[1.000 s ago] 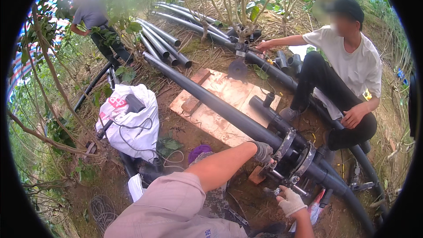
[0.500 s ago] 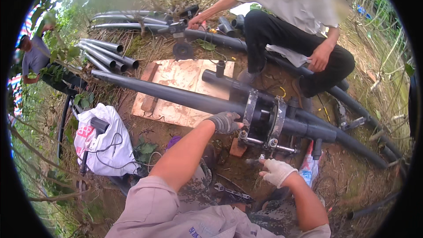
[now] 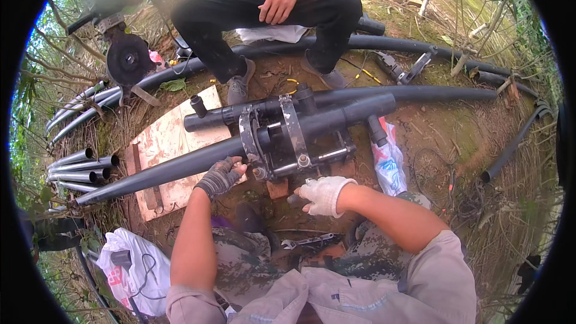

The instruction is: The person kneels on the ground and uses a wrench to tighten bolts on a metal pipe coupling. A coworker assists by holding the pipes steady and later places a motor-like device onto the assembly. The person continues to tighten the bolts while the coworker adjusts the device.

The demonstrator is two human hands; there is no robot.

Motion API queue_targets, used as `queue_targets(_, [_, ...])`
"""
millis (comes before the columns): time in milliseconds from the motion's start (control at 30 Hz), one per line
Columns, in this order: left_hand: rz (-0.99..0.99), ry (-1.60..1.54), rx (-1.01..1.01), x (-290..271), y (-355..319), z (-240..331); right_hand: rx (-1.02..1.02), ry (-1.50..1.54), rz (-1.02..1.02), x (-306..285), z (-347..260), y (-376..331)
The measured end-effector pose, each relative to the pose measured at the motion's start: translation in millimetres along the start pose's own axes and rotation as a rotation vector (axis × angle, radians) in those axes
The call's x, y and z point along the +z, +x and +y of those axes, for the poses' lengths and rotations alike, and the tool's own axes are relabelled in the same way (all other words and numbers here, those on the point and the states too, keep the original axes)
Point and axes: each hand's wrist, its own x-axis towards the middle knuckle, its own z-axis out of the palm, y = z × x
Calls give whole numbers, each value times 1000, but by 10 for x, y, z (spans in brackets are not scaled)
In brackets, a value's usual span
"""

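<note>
My left hand point(image 3: 222, 177), in a dark grey fingerless glove, rests with curled fingers on the near side of a long black pipe point(image 3: 162, 171), just left of the clamp. Two metal clamp rings point(image 3: 294, 132) hold this pipe and a black T-shaped pipe fitting point(image 3: 360, 113); between them is a dark gap. Below the right-hand ring's lower bolt, my right hand point(image 3: 324, 196) wears a white glove. Its fingers are closed around something small and greyish, mostly hidden. An adjustable wrench point(image 3: 309, 241) lies on the ground between my legs.
A co-worker sits opposite, one hand point(image 3: 281, 1) on the lap. A tool with a round disc point(image 3: 129, 60) stands at the far left. A dirty board point(image 3: 180, 138) lies under the pipe. Cut pipes point(image 3: 78, 171) and a white sack point(image 3: 135, 270) are left, a plastic bag point(image 3: 389, 159) right.
The view has turned, so the pipe, clamp and co-worker appear further left. My right hand's fingers have closed in below the clamp bolt. My left hand stays on the pipe beside the ring.
</note>
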Motion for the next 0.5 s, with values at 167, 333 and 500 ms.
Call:
queue_targets(167, [4, 40, 39, 31, 21, 61, -4, -19, 39, 15, 65, -42])
queue_targets(333, [5, 42, 10, 44, -33, 240, -14, -1, 65, 44, 135, -51])
queue_targets(500, [11, -20, 7, 60, -24, 137, -22, -8, 65, 56, 147, -20])
